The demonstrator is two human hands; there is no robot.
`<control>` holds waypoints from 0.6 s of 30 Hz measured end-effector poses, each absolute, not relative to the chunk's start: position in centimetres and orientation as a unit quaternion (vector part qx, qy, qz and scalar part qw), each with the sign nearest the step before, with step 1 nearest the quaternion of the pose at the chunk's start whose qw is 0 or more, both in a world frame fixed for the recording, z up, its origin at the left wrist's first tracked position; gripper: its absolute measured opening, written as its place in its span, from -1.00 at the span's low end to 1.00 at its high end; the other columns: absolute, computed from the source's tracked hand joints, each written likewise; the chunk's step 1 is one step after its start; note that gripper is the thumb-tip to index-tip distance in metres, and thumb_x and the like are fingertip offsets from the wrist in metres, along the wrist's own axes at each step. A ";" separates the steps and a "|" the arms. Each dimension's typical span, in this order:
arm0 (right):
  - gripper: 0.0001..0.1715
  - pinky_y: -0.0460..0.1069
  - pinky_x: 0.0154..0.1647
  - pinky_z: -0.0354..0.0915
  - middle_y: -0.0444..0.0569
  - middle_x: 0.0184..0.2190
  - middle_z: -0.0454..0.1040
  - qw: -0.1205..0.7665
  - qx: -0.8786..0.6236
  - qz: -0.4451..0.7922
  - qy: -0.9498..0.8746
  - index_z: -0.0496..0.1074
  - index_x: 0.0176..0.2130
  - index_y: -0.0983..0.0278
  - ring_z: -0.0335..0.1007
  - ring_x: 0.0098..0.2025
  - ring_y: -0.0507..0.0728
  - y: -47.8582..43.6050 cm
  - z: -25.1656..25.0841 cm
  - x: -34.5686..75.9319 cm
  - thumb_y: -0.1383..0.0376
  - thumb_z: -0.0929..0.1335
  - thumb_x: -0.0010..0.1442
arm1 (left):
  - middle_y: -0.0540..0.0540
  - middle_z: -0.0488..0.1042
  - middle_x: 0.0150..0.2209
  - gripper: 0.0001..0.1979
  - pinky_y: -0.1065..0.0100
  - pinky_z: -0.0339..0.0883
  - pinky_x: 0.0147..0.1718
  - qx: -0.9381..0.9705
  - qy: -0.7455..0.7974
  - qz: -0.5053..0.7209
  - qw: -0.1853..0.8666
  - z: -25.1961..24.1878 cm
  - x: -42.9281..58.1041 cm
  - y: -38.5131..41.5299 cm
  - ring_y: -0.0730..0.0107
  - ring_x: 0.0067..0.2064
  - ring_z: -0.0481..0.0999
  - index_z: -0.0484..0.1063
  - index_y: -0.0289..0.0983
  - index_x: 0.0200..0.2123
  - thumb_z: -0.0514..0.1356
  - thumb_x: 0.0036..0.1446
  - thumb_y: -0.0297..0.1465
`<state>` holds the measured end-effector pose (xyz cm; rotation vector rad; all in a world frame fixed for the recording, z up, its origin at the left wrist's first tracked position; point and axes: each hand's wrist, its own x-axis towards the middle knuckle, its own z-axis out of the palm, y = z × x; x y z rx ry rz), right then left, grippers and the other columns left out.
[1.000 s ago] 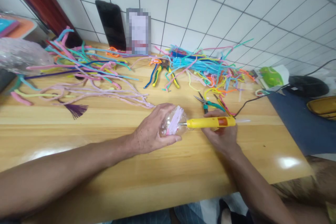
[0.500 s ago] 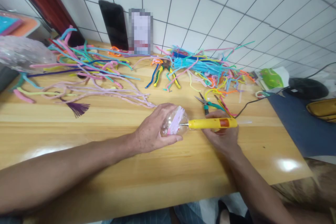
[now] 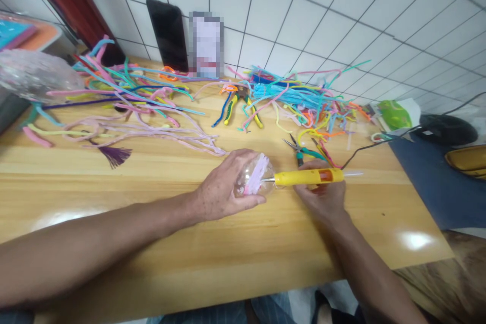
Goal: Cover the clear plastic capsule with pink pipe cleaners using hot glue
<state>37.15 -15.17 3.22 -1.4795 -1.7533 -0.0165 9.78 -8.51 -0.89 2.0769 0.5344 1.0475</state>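
My left hand (image 3: 220,187) is wrapped round a clear plastic ball (image 3: 269,187), with its thumb along the near side. A strip of lilac pipe cleaners (image 3: 256,174) runs across the ball, and a bit of pink shows below it. My right hand (image 3: 322,192) grips a yellow hot glue gun (image 3: 298,178), held level. The gun's metal nozzle points left and meets the lilac strip, or stops just over it; I cannot tell which. From the gun's rear sticks a clear glue stick (image 3: 354,174). The gun hides part of my right fingers.
Needle-nose pliers (image 3: 299,151) lie just beyond my right hand, near a black cable (image 3: 360,148). Yellow-green pliers (image 3: 242,106), pipe cleaners (image 3: 281,92) and a purple tassel (image 3: 115,153) lie farther back. Two phones, one a black phone (image 3: 168,35), lean on the tiled wall.
The whole view has shifted very slightly. Both hands keep the same hold, and the nozzle stays at the lilac strip. More of the glue stick behind the gun shows clearly.
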 end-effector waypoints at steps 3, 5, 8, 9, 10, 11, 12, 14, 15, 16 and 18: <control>-0.79 0.05 -0.34 0.53 -0.10 -0.34 0.64 0.419 -0.589 0.000 -0.691 0.53 -0.23 0.14 0.63 -0.34 0.20 -15.1 3.1 37.3 0.34 0.45 0.07 | -0.31 0.40 0.37 -0.10 -0.19 0.38 0.38 0.813 0.207 0.406 0.362 -0.9 9.8 -8.5 -0.12 0.41 0.41 0.12 -0.10 0.50 0.47 0.24 -0.19; -0.80 0.05 -0.35 0.53 -0.10 -0.34 0.64 0.418 -0.592 0.000 -0.689 0.53 -0.24 0.14 0.63 -0.34 0.20 -15.1 3.0 37.3 0.34 0.45 0.06 | -0.31 0.40 0.37 -0.10 -0.19 0.38 0.38 0.815 0.207 0.404 0.361 -0.9 9.8 -8.5 -0.12 0.40 0.42 0.12 -0.10 0.51 0.47 0.24 -0.19; -0.81 0.06 -0.32 0.56 -0.09 -0.35 0.65 0.412 -0.595 -0.008 -0.690 0.52 -0.25 0.14 0.63 -0.34 0.20 -15.1 3.0 37.4 0.32 0.45 0.05 | -0.31 0.40 0.37 -0.11 -0.20 0.38 0.38 0.814 0.207 0.404 0.362 -0.9 9.7 -8.5 -0.12 0.40 0.42 0.13 -0.10 0.50 0.47 0.24 -0.20; -0.82 0.06 -0.32 0.56 -0.09 -0.35 0.65 0.410 -0.596 -0.010 -0.690 0.52 -0.26 0.14 0.63 -0.34 0.20 -15.1 3.1 37.3 0.31 0.45 0.05 | -0.31 0.40 0.37 -0.11 -0.20 0.38 0.38 0.814 0.208 0.404 0.361 -0.9 9.7 -8.5 -0.12 0.40 0.42 0.12 -0.10 0.50 0.47 0.23 -0.20; -0.83 0.06 -0.32 0.56 -0.09 -0.35 0.65 0.409 -0.597 -0.011 -0.690 0.52 -0.26 0.14 0.63 -0.35 0.20 -15.1 3.1 37.3 0.31 0.45 0.05 | -0.31 0.40 0.37 -0.11 -0.20 0.38 0.38 0.815 0.208 0.404 0.359 -0.9 9.7 -8.5 -0.12 0.41 0.41 0.12 -0.10 0.50 0.47 0.24 -0.20; -0.83 0.06 -0.33 0.56 -0.09 -0.35 0.65 0.408 -0.598 -0.010 -0.690 0.52 -0.27 0.15 0.62 -0.36 0.19 -15.1 3.2 37.3 0.31 0.45 0.05 | -0.31 0.39 0.37 -0.11 -0.20 0.38 0.38 0.817 0.208 0.403 0.356 -0.9 9.7 -8.5 -0.13 0.41 0.41 0.12 -0.10 0.50 0.46 0.24 -0.20; -0.84 0.05 -0.34 0.55 -0.09 -0.35 0.65 0.408 -0.599 -0.009 -0.689 0.51 -0.28 0.15 0.62 -0.37 0.18 -15.1 3.2 37.3 0.32 0.45 0.05 | -0.32 0.39 0.37 -0.11 -0.20 0.38 0.38 0.819 0.208 0.401 0.353 -0.9 9.7 -8.5 -0.13 0.41 0.41 0.11 -0.11 0.50 0.46 0.24 -0.20; -0.85 0.03 -0.38 0.53 -0.09 -0.36 0.65 0.410 -0.597 -0.014 -0.689 0.51 -0.28 0.15 0.61 -0.40 0.17 -15.1 3.3 37.2 0.33 0.44 0.05 | -0.33 0.39 0.37 -0.11 -0.20 0.38 0.38 0.823 0.207 0.398 0.349 -0.9 9.7 -8.5 -0.14 0.41 0.41 0.10 -0.12 0.50 0.46 0.25 -0.19; -0.84 0.02 -0.40 0.52 -0.09 -0.37 0.65 0.411 -0.595 -0.016 -0.691 0.51 -0.28 0.15 0.61 -0.40 0.17 -15.1 3.3 37.1 0.33 0.44 0.05 | -0.33 0.39 0.37 -0.11 -0.20 0.38 0.38 0.823 0.208 0.397 0.348 -0.9 9.8 -8.5 -0.14 0.41 0.41 0.09 -0.12 0.50 0.46 0.25 -0.19; -0.84 0.02 -0.42 0.51 -0.09 -0.37 0.65 0.411 -0.594 -0.019 -0.692 0.52 -0.27 0.15 0.62 -0.40 0.17 -15.1 3.3 37.0 0.33 0.44 0.06 | -0.33 0.38 0.37 -0.10 -0.19 0.39 0.38 0.824 0.208 0.397 0.348 -0.9 9.8 -8.5 -0.14 0.41 0.41 0.09 -0.12 0.50 0.46 0.25 -0.19; -0.84 0.02 -0.42 0.51 -0.09 -0.37 0.65 0.414 -0.591 -0.021 -0.692 0.52 -0.26 0.15 0.62 -0.40 0.18 -15.1 3.3 36.9 0.32 0.44 0.06 | -0.32 0.39 0.36 -0.10 -0.18 0.40 0.38 0.823 0.208 0.397 0.348 -0.9 9.8 -8.5 -0.13 0.41 0.41 0.09 -0.11 0.50 0.46 0.25 -0.18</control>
